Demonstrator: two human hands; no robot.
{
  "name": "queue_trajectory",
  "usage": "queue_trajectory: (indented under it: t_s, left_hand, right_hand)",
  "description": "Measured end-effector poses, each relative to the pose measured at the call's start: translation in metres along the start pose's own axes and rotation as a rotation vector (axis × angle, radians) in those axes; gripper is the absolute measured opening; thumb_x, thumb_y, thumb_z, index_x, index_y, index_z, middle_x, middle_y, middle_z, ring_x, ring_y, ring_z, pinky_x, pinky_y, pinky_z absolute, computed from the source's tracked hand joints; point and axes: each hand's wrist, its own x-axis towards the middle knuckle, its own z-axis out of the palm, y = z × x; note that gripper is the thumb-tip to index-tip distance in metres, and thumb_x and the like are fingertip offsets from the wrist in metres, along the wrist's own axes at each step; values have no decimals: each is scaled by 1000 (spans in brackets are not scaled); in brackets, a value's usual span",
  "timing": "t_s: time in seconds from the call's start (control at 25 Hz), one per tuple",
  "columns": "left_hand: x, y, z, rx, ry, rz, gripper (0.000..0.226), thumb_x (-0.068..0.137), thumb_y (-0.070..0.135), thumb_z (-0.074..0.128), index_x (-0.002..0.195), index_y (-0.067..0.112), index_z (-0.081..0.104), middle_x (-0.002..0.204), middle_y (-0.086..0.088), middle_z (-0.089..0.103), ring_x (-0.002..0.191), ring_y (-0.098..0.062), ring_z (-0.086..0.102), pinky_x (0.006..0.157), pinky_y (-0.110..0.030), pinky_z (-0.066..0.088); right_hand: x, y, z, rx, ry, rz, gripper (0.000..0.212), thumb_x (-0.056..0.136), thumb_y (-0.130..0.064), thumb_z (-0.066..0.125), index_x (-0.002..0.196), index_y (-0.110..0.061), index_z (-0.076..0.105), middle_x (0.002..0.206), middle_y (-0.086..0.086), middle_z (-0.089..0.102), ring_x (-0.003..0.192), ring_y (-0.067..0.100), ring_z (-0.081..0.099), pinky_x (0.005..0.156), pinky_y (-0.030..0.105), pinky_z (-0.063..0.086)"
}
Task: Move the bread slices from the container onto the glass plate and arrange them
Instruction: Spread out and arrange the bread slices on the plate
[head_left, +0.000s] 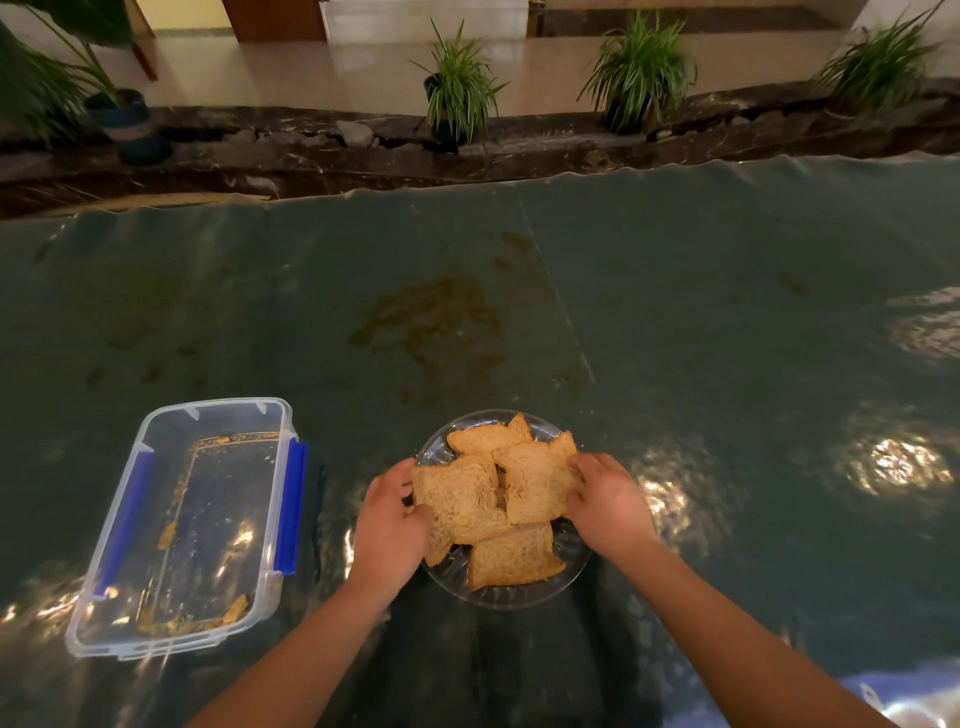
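Several brown bread slices (524, 480) lie overlapping on a round glass plate (571, 551) near the table's front edge. My left hand (387, 525) holds the left edge of a slice (462, 501) on the plate's left side. My right hand (605, 499) grips the right edge of a slice on the right side. To the left stands a clear plastic container (189, 525) with blue clips, holding only crumbs and small crust bits.
A shiny dark green plastic sheet (675, 312) covers the table, with brown stains (436, 322) beyond the plate. Past the far edge run a dark stone ledge and potted plants (457, 88). A bluish-white object (904, 701) shows at the bottom right corner.
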Motion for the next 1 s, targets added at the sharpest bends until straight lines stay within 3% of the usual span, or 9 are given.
queue_trajectory:
  t_s: [0.16,0.32,0.6,0.76,0.88,1.0]
  left_hand:
    - [1,0,-1,-65,8,-31,44,87,7,59,124,31,55,128,4,57,113,-7,55,94,-32,46]
    - [-8,-4,1,-46,58,-60,48,88,10,61,134,20,53,128,0,59,109,-10,57,89,-27,46]
    - [-17,-2,8,-13,16,-42,59,87,5,61,143,18,46,129,-4,57,107,-11,56,84,-23,42]
    - [-21,-6,7,-75,-8,-36,61,86,3,63,142,18,47,132,-4,54,115,-13,55,95,-28,47]
    - [-26,-12,9,55,-6,59,63,82,9,70,140,18,48,133,-2,49,121,-17,52,101,-36,48]
    - [-30,-16,15,306,-32,241,74,76,15,74,142,18,43,138,-1,40,124,-16,43,101,-25,38]
  right_hand:
    - [0,1,-1,24,1,9,42,85,-11,59,126,-10,55,121,11,59,111,29,55,92,36,48]
    - [-9,5,2,41,39,31,43,84,-10,61,127,-9,55,123,11,60,112,29,56,95,37,47]
    - [-13,2,5,54,34,61,44,85,-8,59,128,-11,55,125,11,59,115,30,54,96,37,47]
    - [-17,3,3,49,19,47,43,86,-9,60,129,-11,55,126,10,60,116,29,52,97,36,45]
    - [-31,1,4,22,129,-87,36,80,-8,68,115,-10,63,114,6,62,106,27,53,88,30,44]
    - [-53,-6,11,-19,113,-257,18,74,-18,73,91,-17,67,90,-4,59,85,17,52,73,23,43]
